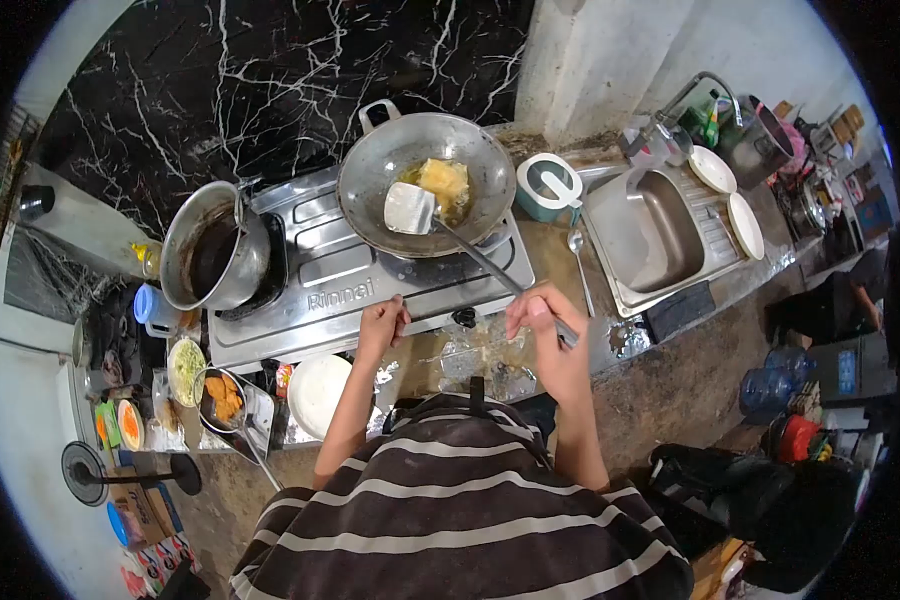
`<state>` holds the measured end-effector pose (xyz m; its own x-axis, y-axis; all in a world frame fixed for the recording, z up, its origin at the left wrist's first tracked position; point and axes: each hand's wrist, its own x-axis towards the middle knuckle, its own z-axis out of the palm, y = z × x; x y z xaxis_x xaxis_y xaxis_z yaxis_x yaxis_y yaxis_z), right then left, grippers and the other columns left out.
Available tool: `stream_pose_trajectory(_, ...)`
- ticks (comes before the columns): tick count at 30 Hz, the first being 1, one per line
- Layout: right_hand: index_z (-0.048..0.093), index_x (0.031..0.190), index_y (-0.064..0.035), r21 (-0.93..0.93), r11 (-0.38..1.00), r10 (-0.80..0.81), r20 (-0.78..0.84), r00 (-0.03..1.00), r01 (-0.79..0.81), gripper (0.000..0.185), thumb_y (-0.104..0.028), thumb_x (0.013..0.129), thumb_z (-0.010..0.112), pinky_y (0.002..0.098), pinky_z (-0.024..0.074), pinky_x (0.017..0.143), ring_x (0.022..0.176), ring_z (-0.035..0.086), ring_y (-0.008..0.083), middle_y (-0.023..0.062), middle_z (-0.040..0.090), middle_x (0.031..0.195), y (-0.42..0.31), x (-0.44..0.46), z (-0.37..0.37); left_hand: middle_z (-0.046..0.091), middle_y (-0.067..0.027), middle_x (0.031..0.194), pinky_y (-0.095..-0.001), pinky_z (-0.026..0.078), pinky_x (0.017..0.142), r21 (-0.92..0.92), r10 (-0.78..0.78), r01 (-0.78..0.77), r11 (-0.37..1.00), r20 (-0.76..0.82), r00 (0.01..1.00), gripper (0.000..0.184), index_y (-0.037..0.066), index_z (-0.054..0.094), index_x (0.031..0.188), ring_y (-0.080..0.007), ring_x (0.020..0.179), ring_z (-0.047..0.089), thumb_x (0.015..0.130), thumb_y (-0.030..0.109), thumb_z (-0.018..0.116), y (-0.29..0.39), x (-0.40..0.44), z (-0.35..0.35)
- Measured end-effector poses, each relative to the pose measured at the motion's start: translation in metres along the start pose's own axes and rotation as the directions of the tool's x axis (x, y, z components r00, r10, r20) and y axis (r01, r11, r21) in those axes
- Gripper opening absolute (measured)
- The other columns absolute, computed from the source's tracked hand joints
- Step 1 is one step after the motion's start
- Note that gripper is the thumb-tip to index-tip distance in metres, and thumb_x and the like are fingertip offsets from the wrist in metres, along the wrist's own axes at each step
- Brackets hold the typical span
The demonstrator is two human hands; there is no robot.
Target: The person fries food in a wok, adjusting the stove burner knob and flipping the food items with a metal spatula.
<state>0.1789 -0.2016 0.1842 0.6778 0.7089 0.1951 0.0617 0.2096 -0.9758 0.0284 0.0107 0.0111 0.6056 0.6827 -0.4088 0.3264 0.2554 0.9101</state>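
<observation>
My right hand (550, 322) grips the long handle of a metal spatula (410, 208). Its flat blade is inside a large wok (370, 165), beside a yellow-golden piece of frying food (444, 182) in oil. The wok sits on the right burner of a steel gas stove (310, 310). In front of the stove, my left hand (383, 325) is closed in a loose fist, with nothing visible in it. A white plate (320, 398) lies near my left forearm.
Left of the wok stands a deep pot (185, 255) with dark contents. A strainer (210, 412) holds fried pieces near a bowl of shredded greens (185, 370). To the right are a lidded container (540, 205), a spoon (582, 270) and a sink (610, 290).
</observation>
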Motion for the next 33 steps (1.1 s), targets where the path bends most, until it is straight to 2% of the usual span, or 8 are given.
stream_pose_trajectory(6,0.055,0.084,0.003,0.01,0.999,0.042,0.01,0.999,-0.042,0.026,-0.016,0.099,0.047,0.0242,0.0457,0.064,0.068,0.054,0.0103,0.0053,0.055,0.079,0.009,0.011,-0.009,0.044,0.001,0.047,-0.0238,0.03,0.034,-0.035,-0.002,0.001,0.999,-0.042,0.999,0.049,0.003,0.059,0.062,-0.0072,0.036,0.037,0.097,0.036,0.049,0.003,-0.002,0.004)
stream_pose_trajectory(10,0.054,0.082,0.0034,0.017,0.998,0.054,0.088,0.995,-0.056,0.026,-0.015,0.099,0.047,0.0246,0.0462,0.063,0.067,0.054,0.0106,0.0055,0.055,0.076,0.008,0.033,-0.016,0.044,0.0011,0.046,-0.024,0.03,0.034,-0.034,-0.008,0.005,0.999,-0.097,0.995,0.048,0.003,0.059,0.062,-0.0071,0.036,0.037,0.097,0.035,0.049,0.004,-0.003,0.006)
stream_pose_trajectory(12,0.054,0.082,0.0036,0.033,0.997,0.067,0.13,0.989,-0.072,0.026,-0.015,0.099,0.047,0.0249,0.0464,0.063,0.067,0.054,0.0108,0.0056,0.055,0.076,0.005,0.045,-0.017,0.043,0.0011,0.046,-0.0242,0.03,0.034,-0.034,0.039,-0.043,0.998,-0.116,0.992,0.048,0.003,0.059,0.062,-0.0071,0.036,0.037,0.097,0.035,0.05,0.002,-0.004,0.008)
stream_pose_trajectory(15,0.054,0.08,0.004,0.033,0.993,0.103,0.181,0.978,-0.11,0.028,-0.016,0.099,0.046,0.0253,0.0461,0.062,0.066,0.055,0.0116,0.0062,0.054,0.075,-0.004,0.057,-0.018,0.044,0.0007,0.045,-0.0244,0.03,0.034,-0.099,-0.014,-0.001,0.995,-0.159,0.987,0.048,0.002,0.059,0.062,-0.0074,0.035,0.037,0.097,0.035,0.05,0.001,-0.002,0.011)
stream_pose_trajectory(21,0.052,0.072,0.0046,0.004,0.998,0.059,0.264,0.963,-0.062,0.039,-0.022,0.1,0.045,0.0256,0.0464,0.061,0.068,0.056,0.0148,0.008,0.051,0.075,0.004,0.079,-0.034,0.044,-0.0006,0.045,-0.025,0.028,0.034,-0.136,-0.08,0.051,0.989,-0.212,0.974,0.048,0.001,0.058,0.062,-0.0086,0.034,0.037,0.097,0.034,0.05,0.001,0.0,0.017)
stream_pose_trajectory(24,0.051,0.069,0.0034,0.074,0.987,0.129,0.167,0.978,-0.142,0.047,-0.03,0.102,0.042,0.0282,0.0473,0.059,0.07,0.057,0.0166,0.0079,0.05,0.073,0.008,0.087,-0.036,0.044,-0.001,0.044,-0.0255,0.027,0.034,-0.135,-0.067,0.036,0.99,-0.235,0.97,0.048,0.001,0.058,0.063,-0.009,0.033,0.037,0.097,0.033,0.05,0.003,0.001,0.017)
stream_pose_trajectory(33,0.05,0.076,0.0003,0.183,0.976,0.089,0.167,0.982,-0.12,0.046,-0.038,0.101,0.042,0.0277,0.0464,0.058,0.067,0.056,0.0158,0.0103,0.055,0.075,0.021,0.098,-0.047,0.044,-0.0004,0.046,-0.0255,0.029,0.034,-0.062,-0.094,0.08,0.995,-0.283,0.955,0.045,0.001,0.061,0.066,-0.0094,0.034,0.037,0.094,0.036,0.052,0.007,0.002,0.017)
